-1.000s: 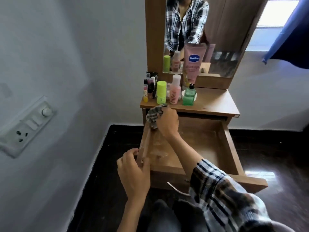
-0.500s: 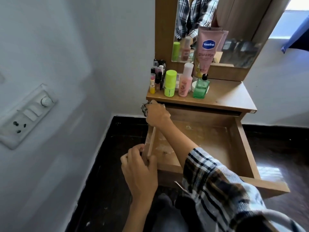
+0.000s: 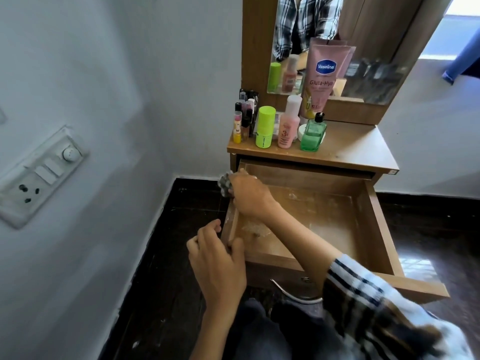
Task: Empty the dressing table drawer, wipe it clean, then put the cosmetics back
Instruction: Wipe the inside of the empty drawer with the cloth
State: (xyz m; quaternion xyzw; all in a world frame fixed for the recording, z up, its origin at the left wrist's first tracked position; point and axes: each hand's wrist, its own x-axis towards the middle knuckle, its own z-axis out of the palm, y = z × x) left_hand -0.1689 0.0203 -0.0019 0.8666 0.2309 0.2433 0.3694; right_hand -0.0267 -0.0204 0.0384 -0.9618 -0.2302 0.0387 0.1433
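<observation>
Wiping step. Right hand [image 3: 249,196] at far left corner of open brown wooden drawer [image 3: 374,229], fingers bunched round grey checked cloth [image 3: 225,183] on left wall top. Left hand [image 3: 218,258] grips near left corner. Unwiped floor runs rightward from cloth; cosmetics bottles [image 3: 287,126] wait on desk [image 3: 358,149] above

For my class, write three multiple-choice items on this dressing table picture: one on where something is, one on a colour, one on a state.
1. Where do the cosmetics stand?
A. on the tabletop
B. in the drawer
C. on the floor

2. What colour is the glass bottle with the black cap?
A. blue
B. green
C. red

3. The drawer is:
A. closed
B. open and full
C. open and emptied

Key: 1 A, the cosmetics crowd the tabletop. 2 B, the glass bottle is green. 3 C, the drawer is pulled out, with only the right hand and its cloth inside.
</observation>
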